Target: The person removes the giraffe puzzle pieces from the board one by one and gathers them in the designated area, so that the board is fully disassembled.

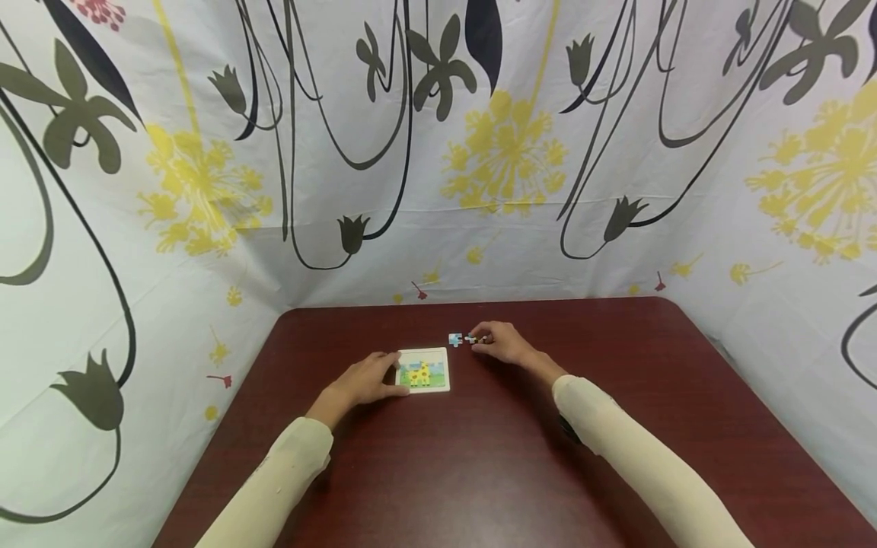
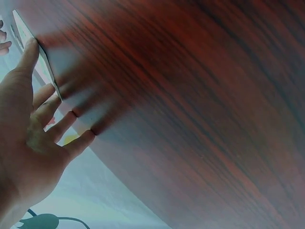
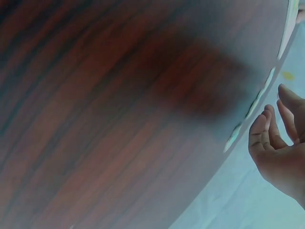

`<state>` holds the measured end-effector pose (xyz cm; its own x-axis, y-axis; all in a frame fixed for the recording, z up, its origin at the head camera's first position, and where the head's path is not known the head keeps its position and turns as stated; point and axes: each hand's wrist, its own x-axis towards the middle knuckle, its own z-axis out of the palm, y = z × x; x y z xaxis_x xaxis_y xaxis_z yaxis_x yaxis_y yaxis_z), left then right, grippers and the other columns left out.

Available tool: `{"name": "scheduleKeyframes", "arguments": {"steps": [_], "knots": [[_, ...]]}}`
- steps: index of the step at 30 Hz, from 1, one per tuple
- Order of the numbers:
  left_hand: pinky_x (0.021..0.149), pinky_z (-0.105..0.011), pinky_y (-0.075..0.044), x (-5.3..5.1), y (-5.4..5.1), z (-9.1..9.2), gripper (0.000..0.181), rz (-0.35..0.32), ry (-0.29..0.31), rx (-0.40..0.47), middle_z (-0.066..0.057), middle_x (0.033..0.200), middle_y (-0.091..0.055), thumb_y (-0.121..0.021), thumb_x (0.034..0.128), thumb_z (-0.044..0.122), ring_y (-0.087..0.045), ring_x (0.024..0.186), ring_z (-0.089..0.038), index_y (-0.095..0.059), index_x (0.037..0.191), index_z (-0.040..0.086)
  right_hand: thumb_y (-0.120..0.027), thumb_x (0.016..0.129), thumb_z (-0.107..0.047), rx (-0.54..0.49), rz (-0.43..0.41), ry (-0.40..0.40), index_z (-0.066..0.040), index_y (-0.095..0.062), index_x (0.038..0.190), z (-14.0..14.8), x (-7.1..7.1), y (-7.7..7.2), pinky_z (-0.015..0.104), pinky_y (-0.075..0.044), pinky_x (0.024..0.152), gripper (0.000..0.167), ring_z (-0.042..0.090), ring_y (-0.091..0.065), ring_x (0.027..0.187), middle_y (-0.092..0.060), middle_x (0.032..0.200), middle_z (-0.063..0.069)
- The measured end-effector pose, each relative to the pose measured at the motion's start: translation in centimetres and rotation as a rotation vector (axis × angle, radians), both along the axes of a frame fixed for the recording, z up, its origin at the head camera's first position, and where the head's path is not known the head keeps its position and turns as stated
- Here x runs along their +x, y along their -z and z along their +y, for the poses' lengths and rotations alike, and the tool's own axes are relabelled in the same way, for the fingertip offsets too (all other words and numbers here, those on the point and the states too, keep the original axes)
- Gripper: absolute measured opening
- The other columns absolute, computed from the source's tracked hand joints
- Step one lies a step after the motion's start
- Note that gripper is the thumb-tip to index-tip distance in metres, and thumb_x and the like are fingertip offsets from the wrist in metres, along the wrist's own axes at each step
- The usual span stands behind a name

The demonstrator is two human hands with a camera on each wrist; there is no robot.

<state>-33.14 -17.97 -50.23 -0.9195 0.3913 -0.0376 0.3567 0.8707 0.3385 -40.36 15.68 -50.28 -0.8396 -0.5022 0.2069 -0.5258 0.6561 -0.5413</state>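
A white-framed puzzle board point(image 1: 441, 371) with a yellow giraffe picture lies on the table. My left hand point(image 1: 366, 379) is at its left side, thumb on the near edge and fingertips by the far left corner; in the left wrist view, the board point(image 2: 44, 62) touches the thumb of this hand point(image 2: 33, 129), fingers spread. Right of the board lie a light blue piece point(image 1: 455, 339) and small pieces point(image 1: 471, 339) beside my right hand point(image 1: 503, 342). From the right wrist, pieces point(image 3: 232, 138) lie flat near this hand point(image 3: 281, 148), its bent fingers apart from the thumb.
The dark red table point(image 1: 438, 472) has its far edge just beyond the pieces. Floral fabric point(image 1: 438, 175) hangs behind it and along both sides.
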Motion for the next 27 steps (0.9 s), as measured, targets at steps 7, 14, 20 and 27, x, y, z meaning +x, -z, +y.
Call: {"name": "scheduleKeyframes", "arguments": {"steps": [7, 14, 20, 27], "knots": [[0.106, -0.053, -0.046, 0.0, 0.0, 0.0, 0.085, -0.002, 0.003, -0.001, -0.013, 0.149, -0.053, -0.078, 0.0882, 0.058, -0.05, 0.137, -0.031, -0.049, 0.154, 0.014, -0.076, 0.096, -0.012, -0.002, 0.005, -0.072, 0.0, -0.072, 0.118, -3.0, 1.0, -0.2, 0.041, -0.057, 0.085, 0.025, 0.025, -0.071, 0.092, -0.075, 0.107, 0.013], [0.107, -0.053, -0.045, -0.1, -0.1, 0.1, 0.086, -0.019, 0.002, -0.008, -0.014, 0.149, -0.052, -0.077, 0.0891, 0.058, -0.05, 0.136, -0.03, -0.047, 0.155, 0.012, -0.077, 0.095, -0.009, -0.031, -0.009, -0.118, 0.001, -0.073, 0.116, -5.3, 1.7, 0.0, 0.035, -0.058, 0.081, 0.024, 0.022, -0.073, 0.09, -0.076, 0.103, 0.011], [0.107, -0.053, -0.046, -0.1, 0.0, 0.1, 0.085, -0.026, 0.004, -0.005, -0.013, 0.147, -0.054, -0.076, 0.0894, 0.059, -0.052, 0.134, -0.03, -0.048, 0.155, 0.012, -0.074, 0.097, -0.01, -0.043, -0.013, -0.159, 0.001, -0.074, 0.117, -6.7, 2.0, 0.3, 0.034, -0.058, 0.082, 0.023, 0.023, -0.072, 0.093, -0.075, 0.102, 0.011], [0.103, -0.052, -0.048, -0.3, -0.1, 0.2, 0.082, -0.008, 0.026, -0.013, -0.012, 0.141, -0.057, -0.077, 0.0893, 0.057, -0.054, 0.13, -0.029, -0.051, 0.152, 0.011, -0.072, 0.099, -0.011, -0.028, -0.027, -0.195, 0.002, -0.073, 0.12, -8.4, 2.5, 0.2, 0.034, -0.06, 0.082, 0.024, 0.026, -0.074, 0.094, -0.076, 0.103, 0.014]]}}
